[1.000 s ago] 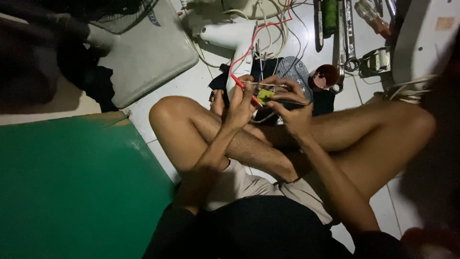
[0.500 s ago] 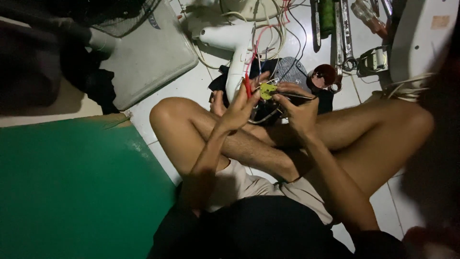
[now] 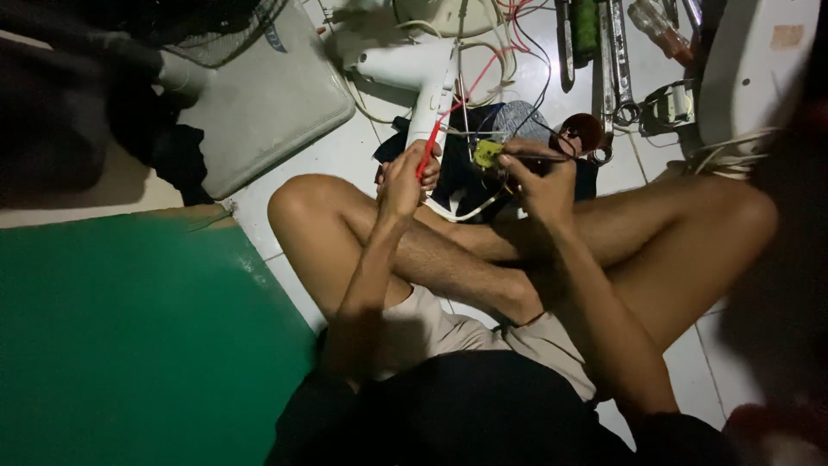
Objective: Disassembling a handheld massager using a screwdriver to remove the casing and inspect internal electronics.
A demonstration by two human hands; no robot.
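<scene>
This looks like a home floor used as a makeshift repair spot: a person sits cross-legged on white floor tiles point(image 3: 328, 164). Beyond the knees lie wrenches point(image 3: 617, 60), loose wires point(image 3: 509, 52) and white appliance parts point(image 3: 414, 73); a green mat point(image 3: 129, 336) lies beside them.

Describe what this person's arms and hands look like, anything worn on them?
Both arms are bare from the upper arm down, with no sleeves over the forearms. The left hand and right hand wear no gloves. No watch, ring or bracelet shows, though the dim light hides fine detail.
</scene>
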